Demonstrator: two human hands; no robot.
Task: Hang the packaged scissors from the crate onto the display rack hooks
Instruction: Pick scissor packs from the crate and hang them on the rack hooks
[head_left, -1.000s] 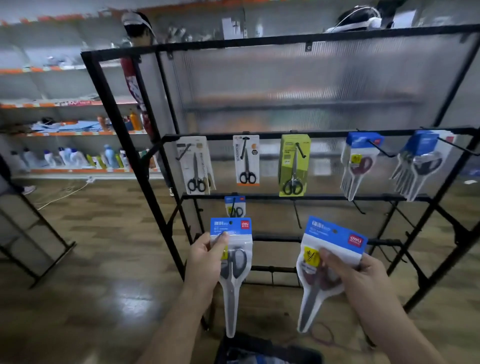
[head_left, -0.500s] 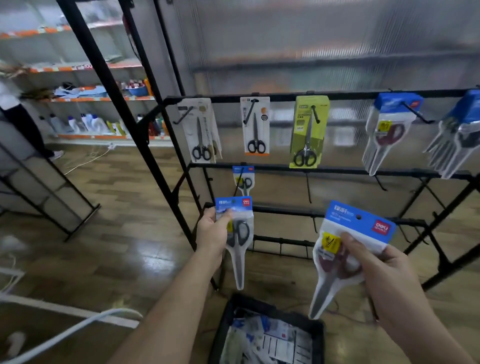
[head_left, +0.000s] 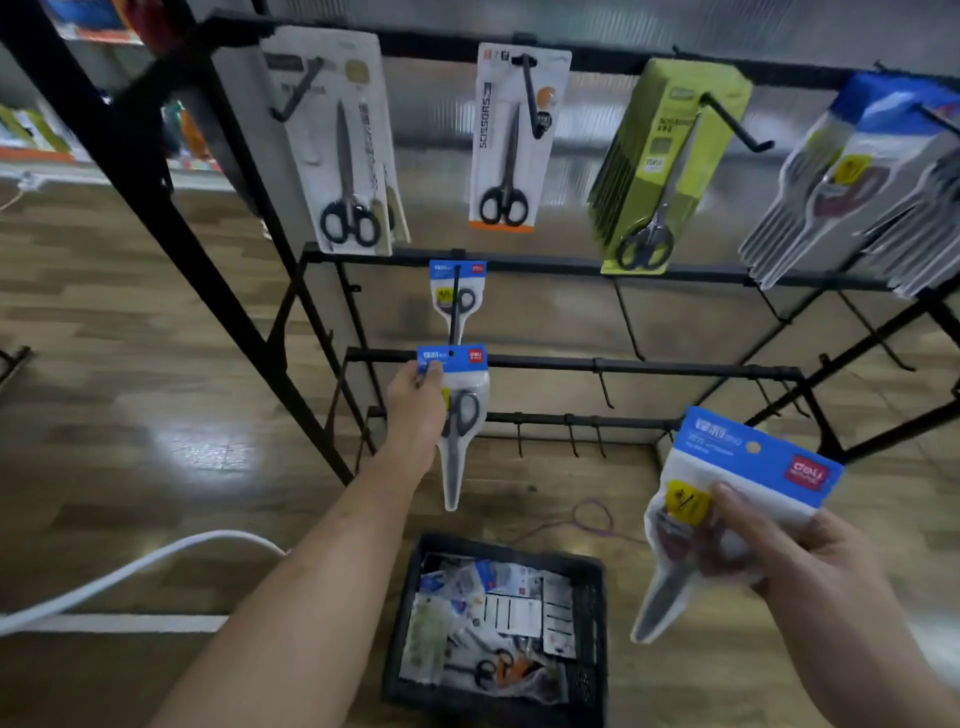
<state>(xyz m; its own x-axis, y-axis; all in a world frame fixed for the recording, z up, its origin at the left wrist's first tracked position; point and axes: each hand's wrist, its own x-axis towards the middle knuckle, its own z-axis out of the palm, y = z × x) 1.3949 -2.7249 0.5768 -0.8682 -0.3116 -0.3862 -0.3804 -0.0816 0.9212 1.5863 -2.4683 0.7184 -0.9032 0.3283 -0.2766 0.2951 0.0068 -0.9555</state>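
1. At the front of the rack (head_left: 649, 366), about midway down, the person's left hand (head_left: 415, 400) pinches a blue-topped scissors pack (head_left: 460, 431) by the left side of its card top. The thumb is in front, the fingers are curled behind, and the blades point down.
2. The small hole in that card sits right at the tip of a black hook (head_left: 455, 312). One matching pack (head_left: 458, 291) hangs further back on the same hook. I cannot tell whether the tip has entered the hole.
3. Lower and to the right, the right hand (head_left: 795, 561) grips a second pack (head_left: 727, 499) round its middle, thumb across the front. The pack is tilted and well apart from the rack.
4. Below, on the floor (head_left: 156, 364), a black crate (head_left: 589, 613) holds more packs in a loose heap.
5. The left hand grips one side only. If the hook tip lands on card beside the hole, the pack could twist, slip from the pinch and drop toward the crate.
6. Pushing on regardless might crease the card top or shove the hanging pack back.
7. While eyes are on the hook, the tilted second pack could slide out of the right hand.
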